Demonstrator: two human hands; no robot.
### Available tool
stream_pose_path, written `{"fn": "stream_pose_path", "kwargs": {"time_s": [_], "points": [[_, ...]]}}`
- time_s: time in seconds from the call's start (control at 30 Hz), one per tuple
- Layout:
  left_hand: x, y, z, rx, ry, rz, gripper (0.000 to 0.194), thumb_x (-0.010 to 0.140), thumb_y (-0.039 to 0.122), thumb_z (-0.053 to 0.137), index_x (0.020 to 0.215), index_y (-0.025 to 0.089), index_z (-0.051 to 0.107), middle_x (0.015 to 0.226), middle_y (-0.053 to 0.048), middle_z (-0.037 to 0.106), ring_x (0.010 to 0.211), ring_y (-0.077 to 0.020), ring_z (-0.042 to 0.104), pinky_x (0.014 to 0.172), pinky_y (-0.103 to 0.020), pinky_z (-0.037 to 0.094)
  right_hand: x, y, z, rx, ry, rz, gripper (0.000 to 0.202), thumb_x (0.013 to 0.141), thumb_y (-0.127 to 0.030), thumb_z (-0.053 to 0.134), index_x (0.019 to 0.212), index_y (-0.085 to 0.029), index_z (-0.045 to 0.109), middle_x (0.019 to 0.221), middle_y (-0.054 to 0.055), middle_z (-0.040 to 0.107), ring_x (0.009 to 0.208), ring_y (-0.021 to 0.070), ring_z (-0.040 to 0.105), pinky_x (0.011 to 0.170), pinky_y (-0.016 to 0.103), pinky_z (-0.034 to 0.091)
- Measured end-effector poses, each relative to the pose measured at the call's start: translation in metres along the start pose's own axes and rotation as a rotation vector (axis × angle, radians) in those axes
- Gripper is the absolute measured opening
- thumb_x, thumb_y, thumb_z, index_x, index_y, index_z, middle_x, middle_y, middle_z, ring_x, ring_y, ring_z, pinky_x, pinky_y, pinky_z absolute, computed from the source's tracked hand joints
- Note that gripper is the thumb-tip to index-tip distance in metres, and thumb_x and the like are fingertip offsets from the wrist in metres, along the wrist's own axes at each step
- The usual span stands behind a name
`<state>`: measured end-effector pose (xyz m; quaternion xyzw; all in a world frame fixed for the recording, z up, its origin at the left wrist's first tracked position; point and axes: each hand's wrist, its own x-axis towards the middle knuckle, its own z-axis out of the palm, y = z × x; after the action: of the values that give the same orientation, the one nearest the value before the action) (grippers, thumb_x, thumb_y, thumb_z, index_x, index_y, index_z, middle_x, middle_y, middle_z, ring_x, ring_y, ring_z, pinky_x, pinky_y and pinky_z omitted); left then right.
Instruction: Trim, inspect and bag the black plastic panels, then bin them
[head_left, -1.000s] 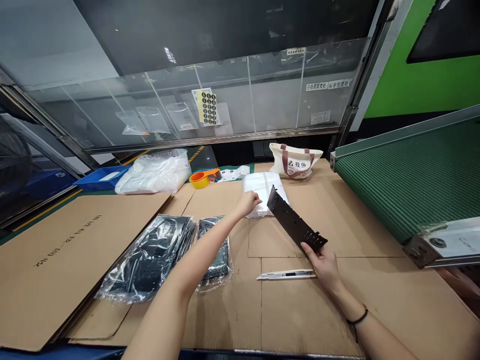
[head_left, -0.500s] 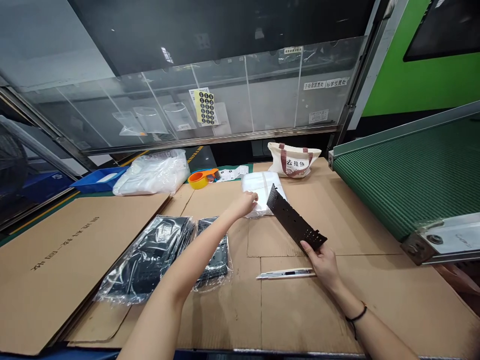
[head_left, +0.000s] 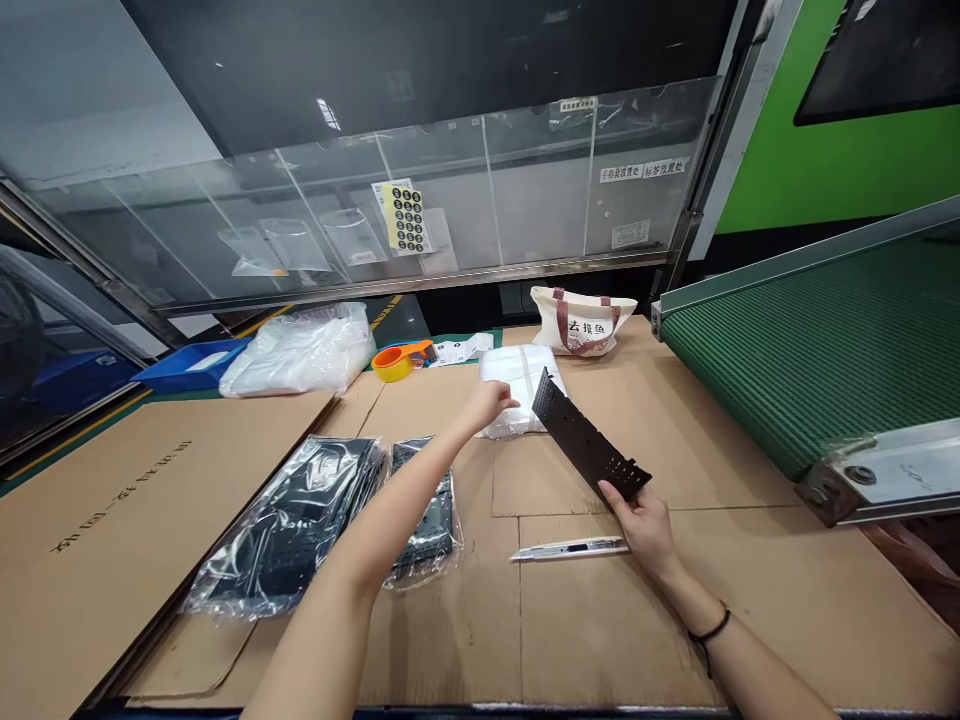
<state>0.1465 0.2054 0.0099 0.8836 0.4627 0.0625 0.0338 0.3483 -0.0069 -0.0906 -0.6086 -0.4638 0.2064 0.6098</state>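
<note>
My right hand grips the lower end of a thin black perforated panel, which slants up and to the left. Over the left edge of a stack of clear plastic bags with a band round it, my left hand has its fingers pinched together; whether a bag edge is between them I cannot tell. A silver utility knife lies on the cardboard just left of my right hand. Under and beside my left forearm are plastic bags holding black panels, a larger one and a smaller one.
Flat cardboard sheets lie at the left. Along the back are a blue tray, a bundle of plastic bags, an orange tape dispenser and a cloth bag. A green conveyor belt borders the right side.
My left hand has shifted slightly, its fingers now pointing more to the right over the bag stack. The panel stays in my right hand, and the view has moved a little.
</note>
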Motion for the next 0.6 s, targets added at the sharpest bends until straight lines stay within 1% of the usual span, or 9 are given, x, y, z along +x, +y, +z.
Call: {"fn": "stream_pose_path", "kwargs": {"time_s": [0.07, 0.17, 0.3, 0.37, 0.43, 0.5, 0.6], "points": [[0.003, -0.003, 0.002, -0.049, -0.002, -0.014, 0.025, 0.093, 0.036, 0.057, 0.086, 0.013, 0.063, 0.085, -0.002, 0.065, 0.079, -0.0149, 0.063, 0.074, -0.033, 0.053, 0.000, 0.002, 0.000, -0.007, 0.004, -0.001, 0.040, 0.074, -0.056, 0.066, 0.081, -0.018, 0.073, 0.074, 0.009, 0.073, 0.077, 0.0270, 0.069, 0.068, 0.034, 0.057], [0.003, -0.005, 0.007, -0.113, -0.002, -0.012, 0.021, 0.093, 0.033, 0.057, 0.093, 0.013, 0.063, 0.091, -0.003, 0.065, 0.083, -0.0157, 0.063, 0.076, -0.035, 0.054, -0.001, 0.003, 0.000, -0.024, 0.005, -0.011, 0.038, 0.075, -0.056, 0.066, 0.076, -0.018, 0.072, 0.072, 0.009, 0.072, 0.073, 0.0259, 0.068, 0.066, 0.034, 0.056], [0.004, -0.003, 0.013, -0.179, -0.013, 0.001, 0.021, 0.092, 0.033, 0.058, 0.098, 0.013, 0.063, 0.097, -0.005, 0.066, 0.087, -0.0168, 0.064, 0.079, -0.037, 0.054, -0.001, 0.001, -0.001, -0.054, -0.004, -0.043, 0.037, 0.076, -0.055, 0.064, 0.069, -0.019, 0.070, 0.063, 0.008, 0.069, 0.061, 0.0231, 0.065, 0.057, 0.031, 0.053], [0.006, -0.001, 0.015, -0.206, -0.018, 0.004, 0.020, 0.092, 0.033, 0.059, 0.097, 0.014, 0.063, 0.098, -0.005, 0.066, 0.089, -0.0171, 0.064, 0.081, -0.038, 0.054, -0.001, -0.001, -0.001, -0.072, -0.013, -0.067, 0.037, 0.077, -0.054, 0.063, 0.066, -0.019, 0.069, 0.057, 0.006, 0.066, 0.053, 0.0209, 0.062, 0.052, 0.030, 0.050], [0.008, 0.001, 0.015, -0.233, -0.023, 0.001, 0.020, 0.092, 0.033, 0.059, 0.095, 0.014, 0.064, 0.096, -0.005, 0.066, 0.088, -0.0170, 0.064, 0.081, -0.038, 0.054, -0.001, -0.005, -0.001, -0.084, -0.032, -0.096, 0.036, 0.077, -0.053, 0.063, 0.067, -0.019, 0.069, 0.056, 0.006, 0.066, 0.050, 0.0197, 0.060, 0.050, 0.029, 0.049], [0.009, 0.002, 0.015, -0.265, -0.027, -0.006, 0.021, 0.092, 0.034, 0.059, 0.093, 0.013, 0.064, 0.094, -0.004, 0.066, 0.086, -0.0167, 0.064, 0.080, -0.037, 0.053, -0.001, -0.007, 0.000, -0.087, -0.058, -0.129, 0.037, 0.078, -0.054, 0.062, 0.072, -0.020, 0.072, 0.062, 0.007, 0.069, 0.055, 0.0206, 0.063, 0.053, 0.029, 0.050], [0.008, 0.004, 0.013, -0.328, -0.035, -0.026, 0.021, 0.091, 0.034, 0.060, 0.089, 0.014, 0.064, 0.090, -0.003, 0.066, 0.085, -0.0163, 0.063, 0.080, -0.037, 0.053, -0.001, -0.010, 0.002, -0.084, -0.098, -0.171, 0.037, 0.083, -0.053, 0.058, 0.084, -0.020, 0.074, 0.075, 0.009, 0.073, 0.067, 0.0229, 0.069, 0.062, 0.029, 0.054]]}}
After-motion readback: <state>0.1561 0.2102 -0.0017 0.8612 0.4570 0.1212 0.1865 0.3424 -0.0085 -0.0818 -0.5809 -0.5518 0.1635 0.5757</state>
